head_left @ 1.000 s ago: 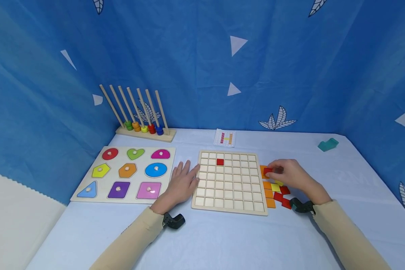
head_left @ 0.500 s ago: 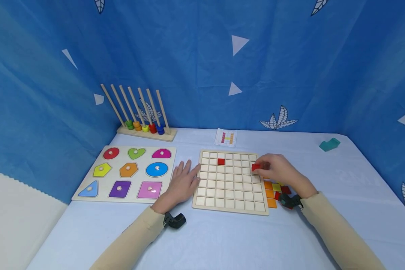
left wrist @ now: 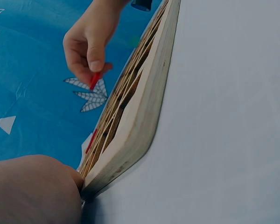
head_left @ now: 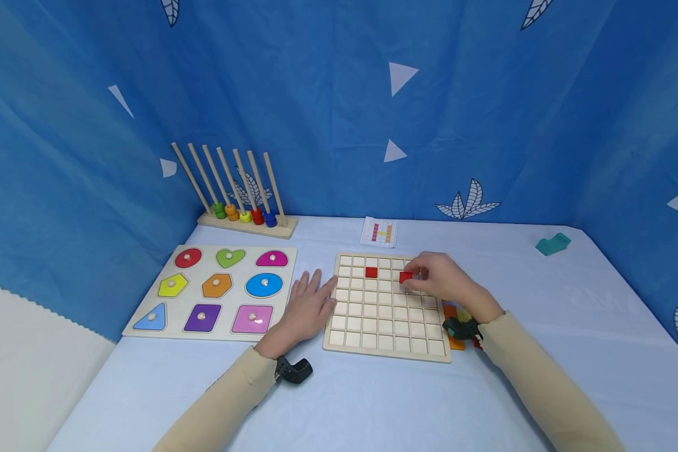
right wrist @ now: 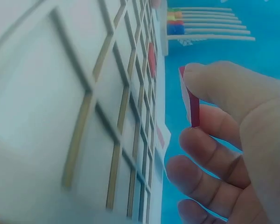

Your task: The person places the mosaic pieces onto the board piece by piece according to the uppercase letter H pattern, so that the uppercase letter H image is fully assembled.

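A wooden grid board [head_left: 385, 345] lies on the white table, with one red square tile [head_left: 371, 272] set in a cell of its second row. My right hand [head_left: 449, 279] pinches another red tile [head_left: 405, 277] between thumb and fingers, held over the board's upper right part. In the right wrist view that tile [right wrist: 192, 100] is seen edge-on, apart from the grid. My left hand [head_left: 305, 307] rests at the board's left edge, fingers spread straight and touching the frame. Orange tiles [head_left: 456, 344] lie beside the board's right edge, with yellow and red ones, partly hidden by the right wrist.
A shape puzzle board [head_left: 215, 323] with knobbed pieces lies at left. Behind it stands a peg rack [head_left: 248, 227] with coloured rings. A small pattern card [head_left: 379, 232] lies beyond the grid board. At the far right is a teal object [head_left: 553, 243].
My right hand has picked up a red tile from the pile and carried it left over the grid board. My left hand has stayed at the board's edge.
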Action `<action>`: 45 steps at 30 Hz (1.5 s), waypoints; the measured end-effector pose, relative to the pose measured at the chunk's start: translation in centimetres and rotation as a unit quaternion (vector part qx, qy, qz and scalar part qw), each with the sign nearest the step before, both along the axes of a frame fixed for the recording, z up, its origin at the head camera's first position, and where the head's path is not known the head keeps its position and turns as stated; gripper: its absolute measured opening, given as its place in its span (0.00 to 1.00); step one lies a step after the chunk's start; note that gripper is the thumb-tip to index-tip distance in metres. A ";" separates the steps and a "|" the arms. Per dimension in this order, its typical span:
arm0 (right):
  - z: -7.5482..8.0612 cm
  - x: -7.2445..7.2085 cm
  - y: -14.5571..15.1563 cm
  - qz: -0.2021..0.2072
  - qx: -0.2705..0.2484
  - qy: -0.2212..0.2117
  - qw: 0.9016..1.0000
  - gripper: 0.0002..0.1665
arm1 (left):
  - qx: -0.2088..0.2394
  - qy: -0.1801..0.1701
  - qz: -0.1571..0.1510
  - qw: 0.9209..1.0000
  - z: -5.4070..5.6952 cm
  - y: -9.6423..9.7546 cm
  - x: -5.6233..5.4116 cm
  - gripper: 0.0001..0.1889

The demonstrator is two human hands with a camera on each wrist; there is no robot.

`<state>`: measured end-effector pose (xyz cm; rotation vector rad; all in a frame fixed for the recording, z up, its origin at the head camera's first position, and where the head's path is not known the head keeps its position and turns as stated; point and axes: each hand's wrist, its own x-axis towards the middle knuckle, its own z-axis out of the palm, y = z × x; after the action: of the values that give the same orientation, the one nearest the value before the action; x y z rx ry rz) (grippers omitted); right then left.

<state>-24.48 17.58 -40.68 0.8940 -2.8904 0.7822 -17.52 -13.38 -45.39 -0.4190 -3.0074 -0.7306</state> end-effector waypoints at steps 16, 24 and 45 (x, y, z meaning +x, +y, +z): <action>-0.6 -0.9 -3.4 0.034 0.002 -0.021 0.999 0.16 | 0.000 0.004 -0.002 1.000 -0.2 0.0 0.0 0.28; -0.8 -0.9 -4.8 0.039 0.007 -0.018 0.999 0.18 | -0.003 0.003 -0.001 1.000 -0.3 0.0 -0.1 0.28; -1.1 -1.1 -6.2 0.037 0.021 -0.039 0.998 0.14 | -0.007 -0.003 -0.002 1.000 -0.1 0.0 -0.1 0.28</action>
<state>-25.54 11.34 -41.77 1.0021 -2.9660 0.7820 -17.63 -13.38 -45.47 -0.4231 -3.0194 -0.7136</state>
